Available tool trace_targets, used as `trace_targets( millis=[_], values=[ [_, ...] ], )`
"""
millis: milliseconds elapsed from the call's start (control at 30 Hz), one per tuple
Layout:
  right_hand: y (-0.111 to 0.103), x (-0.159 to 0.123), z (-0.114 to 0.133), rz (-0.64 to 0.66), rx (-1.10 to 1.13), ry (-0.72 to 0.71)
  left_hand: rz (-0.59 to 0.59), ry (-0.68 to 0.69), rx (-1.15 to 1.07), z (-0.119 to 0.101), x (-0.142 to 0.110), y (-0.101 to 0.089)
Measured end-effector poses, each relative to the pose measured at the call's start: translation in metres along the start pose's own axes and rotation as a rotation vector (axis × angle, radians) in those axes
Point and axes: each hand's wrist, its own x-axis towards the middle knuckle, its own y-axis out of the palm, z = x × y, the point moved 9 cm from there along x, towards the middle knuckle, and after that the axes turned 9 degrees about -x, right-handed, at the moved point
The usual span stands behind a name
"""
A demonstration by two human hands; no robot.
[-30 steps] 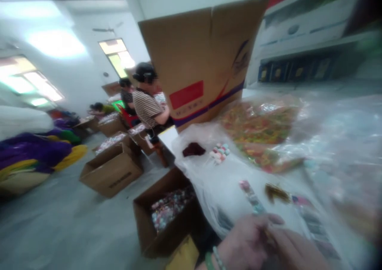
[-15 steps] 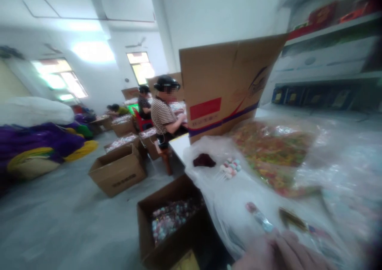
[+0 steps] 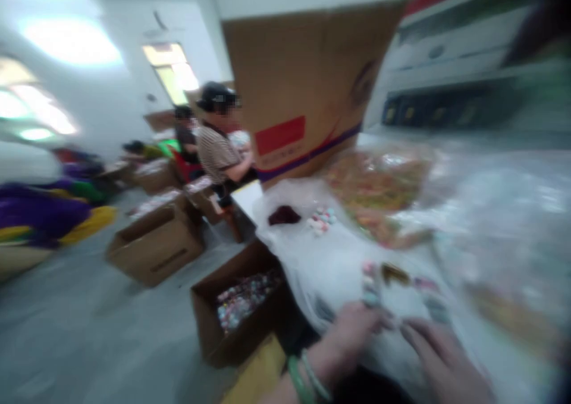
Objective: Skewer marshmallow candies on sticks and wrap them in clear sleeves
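**Where are the hands?**

Low in the view, side by side over a white plastic sheet [image 3: 339, 273]. The left hand [image 3: 343, 338], with a green band and a beaded bracelet [image 3: 303, 377] at the wrist, is nearer the box side; the right hand [image 3: 439, 359] lies just beside it.

**And what are they nearest to?**

A strip of pastel sweets [image 3: 370, 285], lying flat on the sheet just above the left fingers [image 3: 377, 319]. Its long axis runs almost straight away from the person, with a pink end pointing to the far side. A second strip of sweets [image 3: 430, 300] lies a little to the right, tilted, its far end leaning left, just above the right fingers [image 3: 413, 332].

**Are the fingers gripping anything?**

Both sets look loosely curled, but the blur hides whether they are clenched, released or holding something, so I can't tell.

**What else is around them?**

A brown clump [image 3: 395, 275] lies between the strips' far ends. Farther off are a bag of gummy sweets [image 3: 379, 190] and a cardboard box of wrapped sweets [image 3: 236, 303] below the table edge
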Motion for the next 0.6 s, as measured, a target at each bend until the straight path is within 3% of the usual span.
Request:
trace_targets(
  millis=[33, 67, 133, 200, 267, 367, 467, 533, 600],
  values=[
    [-0.006, -0.009, 0.013, -0.081, -0.021, -0.043, -0.018, 0.063, 0.050, -0.007, -0.004, -0.002],
    [-0.004, -0.016, 0.026, -0.113, -0.003, -0.076, 0.036, 0.034, 0.073, -0.005, -0.006, 0.003],
    [0.021, -0.017, 0.038, 0.029, 0.142, -0.068, 0.196, -0.149, 0.069, 0.015, -0.006, 0.015],
    [0.034, -0.004, 0.032, 0.023, 0.319, 0.017, 0.131, -0.217, 0.105, 0.027, 0.004, 0.006],
    [0.030, 0.013, 0.019, -0.096, 0.460, 0.066, 0.001, -0.193, 0.197, 0.032, 0.016, -0.006],
    [0.020, 0.025, 0.008, -0.146, 0.544, 0.077, -0.156, 0.088, 0.455, 0.010, 0.022, -0.012],
    [-0.003, 0.029, 0.021, -0.064, 0.363, -0.044, -0.198, 0.283, 0.518, -0.013, 0.020, -0.007],
    [-0.036, 0.034, 0.030, -0.149, 0.158, -0.122, -0.242, 0.241, 0.338, -0.016, 0.026, -0.016],
    [-0.070, 0.041, 0.042, -0.326, -0.095, -0.206, -0.278, 0.128, 0.091, -0.013, 0.035, -0.025]
  ],
)
